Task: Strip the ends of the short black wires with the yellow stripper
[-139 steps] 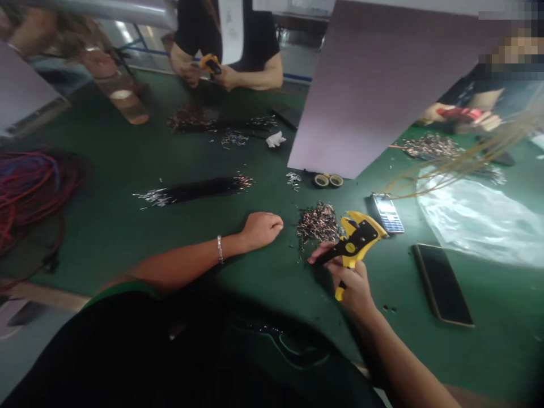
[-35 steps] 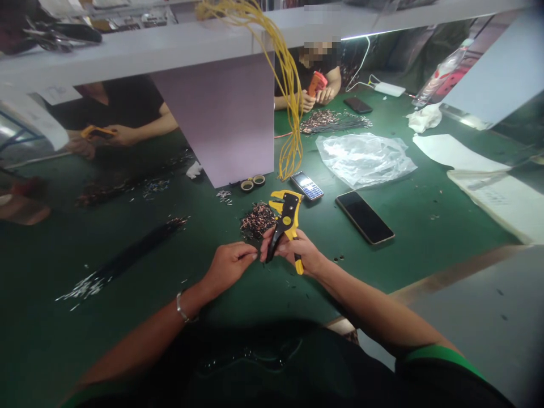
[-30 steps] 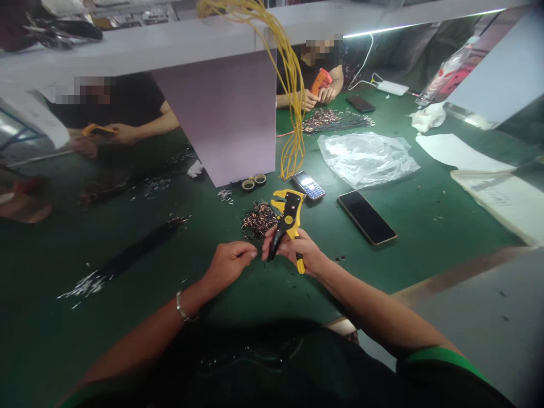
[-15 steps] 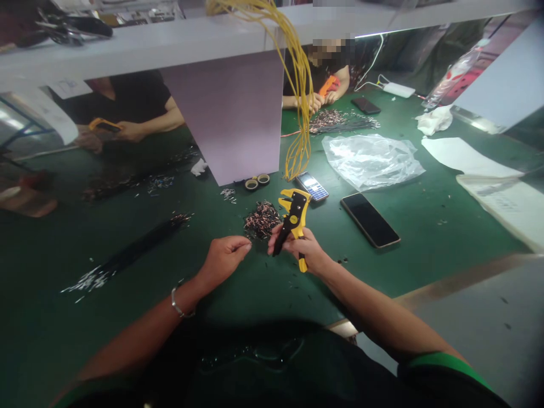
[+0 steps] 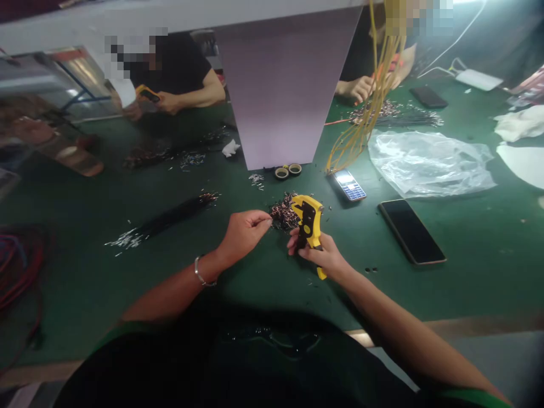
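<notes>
My right hand (image 5: 323, 252) is wrapped round the handles of a yellow and black wire stripper (image 5: 309, 220), its jaws up and pointing left. A heap of short copper-ended wire pieces (image 5: 282, 212) lies just behind, partly hidden by the tool. My left hand (image 5: 246, 235), with a bracelet on the wrist, pinches thumb and forefinger together at the heap's left edge. Whatever is between those fingertips is too small to make out. Left of it lies a bundle of black wires (image 5: 170, 220) with pale ends near me and copper ends away.
Two tape rolls (image 5: 288, 171) sit before an upright panel (image 5: 287, 90). On the right lie a keypad phone (image 5: 349, 186), a dark smartphone (image 5: 411, 231) and a clear plastic bag (image 5: 429, 164). Yellow wires (image 5: 361, 133) hang down. Co-workers' hands (image 5: 361, 89) are across the table; red cables (image 5: 19, 266) lie left.
The view has swung left, so the table's things appear further right. My left hand has come up to the heap's edge, still pinched. The wire stripper has turned slightly and now overlaps the heap.
</notes>
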A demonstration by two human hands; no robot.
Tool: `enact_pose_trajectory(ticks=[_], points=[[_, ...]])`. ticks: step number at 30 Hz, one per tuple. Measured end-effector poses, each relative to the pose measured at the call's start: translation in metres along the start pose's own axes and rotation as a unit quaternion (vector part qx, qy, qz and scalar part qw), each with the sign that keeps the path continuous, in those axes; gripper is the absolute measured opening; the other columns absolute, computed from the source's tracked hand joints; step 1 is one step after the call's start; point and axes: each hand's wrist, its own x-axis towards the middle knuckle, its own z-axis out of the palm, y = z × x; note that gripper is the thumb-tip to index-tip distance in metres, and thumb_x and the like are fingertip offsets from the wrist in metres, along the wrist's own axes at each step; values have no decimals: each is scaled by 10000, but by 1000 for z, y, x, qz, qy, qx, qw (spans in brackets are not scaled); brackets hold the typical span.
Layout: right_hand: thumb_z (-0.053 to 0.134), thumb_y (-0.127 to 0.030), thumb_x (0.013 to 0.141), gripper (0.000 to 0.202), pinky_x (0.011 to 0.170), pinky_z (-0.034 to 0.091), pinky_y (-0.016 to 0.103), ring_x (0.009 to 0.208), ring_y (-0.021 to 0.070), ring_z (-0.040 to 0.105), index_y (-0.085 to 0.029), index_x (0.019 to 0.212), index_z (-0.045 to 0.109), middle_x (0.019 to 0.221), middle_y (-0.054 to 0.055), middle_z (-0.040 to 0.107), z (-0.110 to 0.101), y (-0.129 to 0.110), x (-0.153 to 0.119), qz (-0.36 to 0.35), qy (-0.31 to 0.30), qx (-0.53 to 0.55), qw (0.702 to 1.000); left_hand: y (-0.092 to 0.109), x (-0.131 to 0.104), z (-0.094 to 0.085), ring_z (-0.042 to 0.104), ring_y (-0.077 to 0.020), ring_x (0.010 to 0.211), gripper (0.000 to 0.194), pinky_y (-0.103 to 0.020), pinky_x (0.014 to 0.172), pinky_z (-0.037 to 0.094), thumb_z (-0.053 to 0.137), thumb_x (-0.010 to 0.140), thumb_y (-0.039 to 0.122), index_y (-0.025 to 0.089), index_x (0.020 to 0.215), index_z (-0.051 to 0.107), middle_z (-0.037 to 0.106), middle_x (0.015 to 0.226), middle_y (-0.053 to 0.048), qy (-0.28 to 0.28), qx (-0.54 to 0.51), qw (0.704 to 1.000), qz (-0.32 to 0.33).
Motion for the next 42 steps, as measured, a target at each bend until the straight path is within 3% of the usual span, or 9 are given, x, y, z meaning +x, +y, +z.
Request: enact_pose_trajectory(ticks=[15, 42], points=[[744, -222, 681, 452, 824, 544, 424, 833, 221, 680, -183, 1112, 615, 995, 85, 726, -1, 1, 0, 10, -29, -12, 999, 2, -3, 5, 660, -125, 669, 193, -238, 629, 465, 569, 848, 136, 171, 796, 751, 749, 745, -30, 31, 63, 993, 96], [786, -273, 693, 463, 824, 554, 432, 822, 229, 692, -175, 1116, 625, 976, 89, 735, -3, 5, 1, 10, -39, -4, 999, 10, 0, 2, 623, -117, 641, 215, -249, 624, 447, 543, 848, 163, 187, 796, 750, 739, 729, -21, 31, 57, 994, 91]])
